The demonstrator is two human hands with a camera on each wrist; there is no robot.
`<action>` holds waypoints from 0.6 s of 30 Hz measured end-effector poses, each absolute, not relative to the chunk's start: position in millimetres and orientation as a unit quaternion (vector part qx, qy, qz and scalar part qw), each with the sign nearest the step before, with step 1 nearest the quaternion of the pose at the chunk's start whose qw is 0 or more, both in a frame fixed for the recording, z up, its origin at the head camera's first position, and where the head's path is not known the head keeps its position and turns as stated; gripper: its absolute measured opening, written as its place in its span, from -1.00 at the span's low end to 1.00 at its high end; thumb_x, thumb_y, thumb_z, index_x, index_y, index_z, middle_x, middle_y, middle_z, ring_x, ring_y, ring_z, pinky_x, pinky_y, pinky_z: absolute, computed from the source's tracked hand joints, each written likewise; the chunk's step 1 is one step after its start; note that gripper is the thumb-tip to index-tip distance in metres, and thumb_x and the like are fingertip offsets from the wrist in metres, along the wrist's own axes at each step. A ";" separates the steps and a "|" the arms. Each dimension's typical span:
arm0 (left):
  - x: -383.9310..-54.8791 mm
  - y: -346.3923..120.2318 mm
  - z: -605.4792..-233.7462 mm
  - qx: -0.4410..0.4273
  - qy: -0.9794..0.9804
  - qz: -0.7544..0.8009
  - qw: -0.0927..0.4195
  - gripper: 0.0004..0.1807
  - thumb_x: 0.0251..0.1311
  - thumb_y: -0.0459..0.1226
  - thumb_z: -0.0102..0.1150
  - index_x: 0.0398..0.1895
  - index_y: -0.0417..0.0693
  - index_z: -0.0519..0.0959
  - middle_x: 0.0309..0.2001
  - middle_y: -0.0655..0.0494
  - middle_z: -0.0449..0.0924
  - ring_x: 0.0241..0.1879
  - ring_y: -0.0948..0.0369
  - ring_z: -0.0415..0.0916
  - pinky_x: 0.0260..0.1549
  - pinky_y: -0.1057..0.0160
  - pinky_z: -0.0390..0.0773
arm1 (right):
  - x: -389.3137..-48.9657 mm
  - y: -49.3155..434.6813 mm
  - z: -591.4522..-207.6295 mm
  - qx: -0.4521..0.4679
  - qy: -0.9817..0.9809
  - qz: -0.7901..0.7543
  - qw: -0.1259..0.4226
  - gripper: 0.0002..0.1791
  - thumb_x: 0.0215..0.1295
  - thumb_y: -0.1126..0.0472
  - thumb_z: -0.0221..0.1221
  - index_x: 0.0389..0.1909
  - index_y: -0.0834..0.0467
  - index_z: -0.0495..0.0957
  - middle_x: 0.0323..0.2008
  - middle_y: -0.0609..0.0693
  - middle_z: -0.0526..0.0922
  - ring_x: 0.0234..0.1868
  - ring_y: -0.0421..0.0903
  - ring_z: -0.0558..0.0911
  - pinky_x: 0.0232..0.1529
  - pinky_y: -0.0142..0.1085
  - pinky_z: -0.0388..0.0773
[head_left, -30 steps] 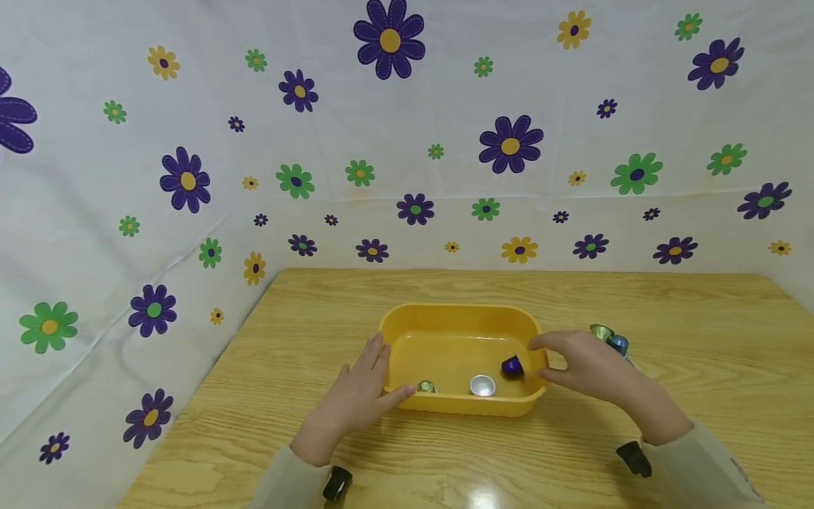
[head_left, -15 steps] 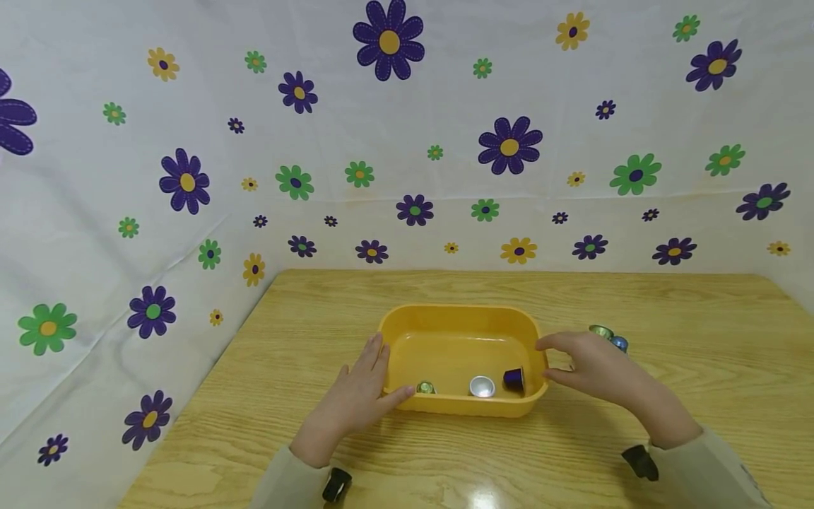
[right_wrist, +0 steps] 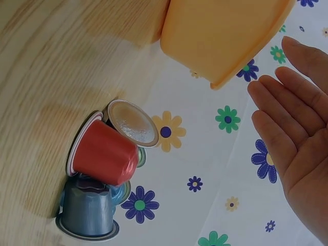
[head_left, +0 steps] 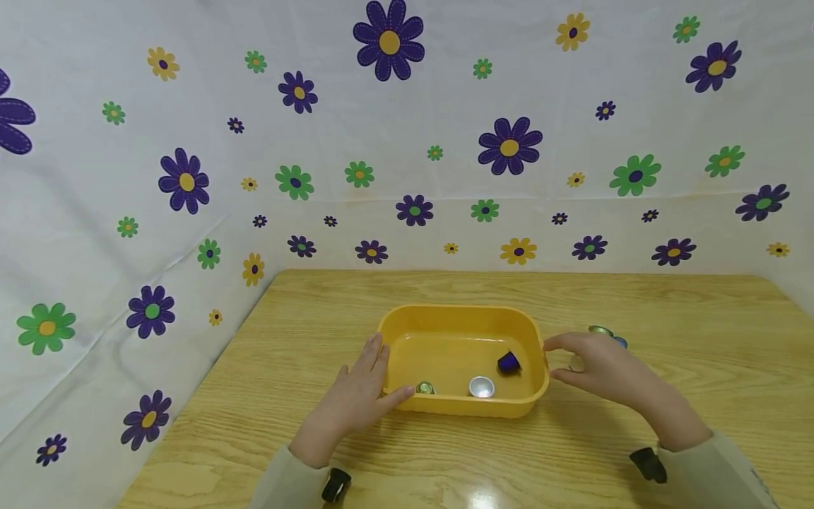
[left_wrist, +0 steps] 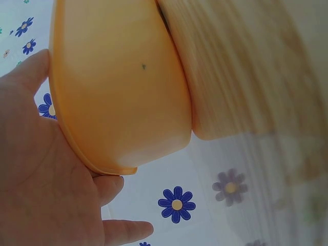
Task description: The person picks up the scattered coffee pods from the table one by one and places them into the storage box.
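A yellow plastic tub (head_left: 458,408) holds three coffee capsules in the head view: a purple one (head_left: 509,363) at the right, a silver one (head_left: 481,387) near the front wall, and a green one (head_left: 425,388) partly hidden by that wall. My left hand (head_left: 356,396) rests along the tub's left rim, fingers straight, thumb over the front corner. Just outside the right rim is my right hand (head_left: 598,367), empty, fingers extended in the right wrist view. Beside it lie more capsules, including a red one (right_wrist: 105,151) and a blue-grey one (right_wrist: 87,207).
Everything stands on a wood-grain table (head_left: 318,304). A white cloth with flowers (head_left: 445,106) hangs behind and to the left. In the head view the right hand hides most of the capsule cluster, leaving a green capsule (head_left: 600,330) partly showing.
My right hand has drawn back from inside the tub's right rim to outside it. The purple capsule has rolled about in the tub and lies turned differently. My left hand stays put.
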State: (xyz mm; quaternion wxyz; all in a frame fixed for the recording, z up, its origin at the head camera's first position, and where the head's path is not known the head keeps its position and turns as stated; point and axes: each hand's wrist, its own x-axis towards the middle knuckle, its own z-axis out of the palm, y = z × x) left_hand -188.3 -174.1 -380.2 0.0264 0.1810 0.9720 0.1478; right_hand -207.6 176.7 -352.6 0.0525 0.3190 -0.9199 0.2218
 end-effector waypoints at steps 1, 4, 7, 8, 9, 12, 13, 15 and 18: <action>-188.4 -174.0 -380.2 0.181 0.972 0.148 0.026 -0.03 0.12 0.28 -0.25 0.30 -0.37 -0.01 0.36 -0.16 -0.28 0.32 0.03 -0.29 0.06 -0.23 0.04 | -207.3 177.4 -352.5 0.318 -0.921 0.220 0.054 -0.65 0.00 0.27 0.28 -0.16 0.30 0.54 -0.21 0.10 0.60 -0.27 -0.03 0.57 -0.25 -0.19 0.51; -188.3 -174.0 -380.4 0.180 0.972 0.150 0.028 -0.03 0.11 0.28 -0.25 0.30 -0.36 -0.01 0.36 -0.16 -0.28 0.32 0.03 -0.29 0.06 -0.23 0.03 | -206.6 179.4 -352.5 0.317 -0.922 0.216 0.055 -0.64 0.00 0.26 0.28 -0.15 0.31 0.53 -0.21 0.10 0.60 -0.22 0.03 0.57 -0.24 -0.17 0.50; -188.2 -174.0 -380.7 0.179 0.972 0.152 0.031 -0.03 0.11 0.28 -0.25 0.30 -0.36 -0.02 0.36 -0.15 -0.29 0.32 0.04 -0.30 0.07 -0.23 0.02 | -205.4 180.8 -352.6 0.311 -0.925 0.212 0.055 -0.64 0.00 0.25 0.28 -0.15 0.30 0.53 -0.21 0.10 0.60 -0.20 0.05 0.56 -0.23 -0.16 0.50; -188.2 -174.0 -380.9 0.178 0.972 0.152 0.032 -0.03 0.11 0.28 -0.25 0.30 -0.35 -0.02 0.36 -0.15 -0.29 0.32 0.04 -0.30 0.07 -0.23 0.01 | -205.2 181.3 -352.8 0.310 -0.926 0.210 0.056 -0.64 0.00 0.24 0.28 -0.15 0.30 0.53 -0.21 0.09 0.60 -0.21 0.05 0.56 -0.23 -0.15 0.50; -188.3 -174.0 -381.1 0.178 0.972 0.152 0.031 -0.03 0.11 0.28 -0.25 0.30 -0.35 -0.02 0.36 -0.15 -0.29 0.32 0.04 -0.30 0.07 -0.23 0.01 | -205.0 181.9 -353.1 0.310 -0.926 0.206 0.058 -0.64 0.00 0.24 0.28 -0.16 0.29 0.53 -0.21 0.09 0.60 -0.21 0.05 0.56 -0.24 -0.15 0.50; -188.6 -174.2 -381.7 0.179 0.972 0.151 0.031 -0.03 0.11 0.28 -0.26 0.31 -0.35 -0.02 0.36 -0.15 -0.29 0.32 0.04 -0.31 0.07 -0.23 0.01 | -204.8 184.0 -354.0 0.310 -0.927 0.202 0.067 -0.66 0.00 0.25 0.28 -0.16 0.28 0.53 -0.22 0.08 0.60 -0.22 0.04 0.56 -0.25 -0.16 0.50; -188.7 -174.3 -381.8 0.179 0.972 0.150 0.031 -0.03 0.11 0.28 -0.26 0.31 -0.35 -0.02 0.36 -0.15 -0.30 0.32 0.04 -0.31 0.07 -0.23 0.01 | -204.9 184.6 -354.4 0.310 -0.927 0.200 0.069 -0.66 0.00 0.25 0.28 -0.17 0.27 0.53 -0.23 0.08 0.60 -0.23 0.03 0.56 -0.27 -0.17 0.50; -188.8 -174.4 -381.9 0.179 0.972 0.149 0.031 -0.03 0.11 0.28 -0.27 0.31 -0.35 -0.02 0.36 -0.15 -0.30 0.32 0.04 -0.31 0.07 -0.23 0.01 | -205.1 186.3 -355.0 0.311 -0.926 0.200 0.072 -0.66 0.00 0.25 0.28 -0.17 0.27 0.53 -0.23 0.09 0.60 -0.25 0.02 0.56 -0.28 -0.18 0.51; -188.7 -174.6 -381.7 0.180 0.972 0.148 0.031 -0.03 0.11 0.29 -0.27 0.31 -0.35 -0.03 0.36 -0.15 -0.30 0.32 0.05 -0.31 0.07 -0.23 0.01 | -205.8 188.2 -355.8 0.309 -0.927 0.198 0.071 -0.66 0.00 0.25 0.28 -0.17 0.27 0.53 -0.23 0.09 0.60 -0.28 0.00 0.56 -0.31 -0.20 0.51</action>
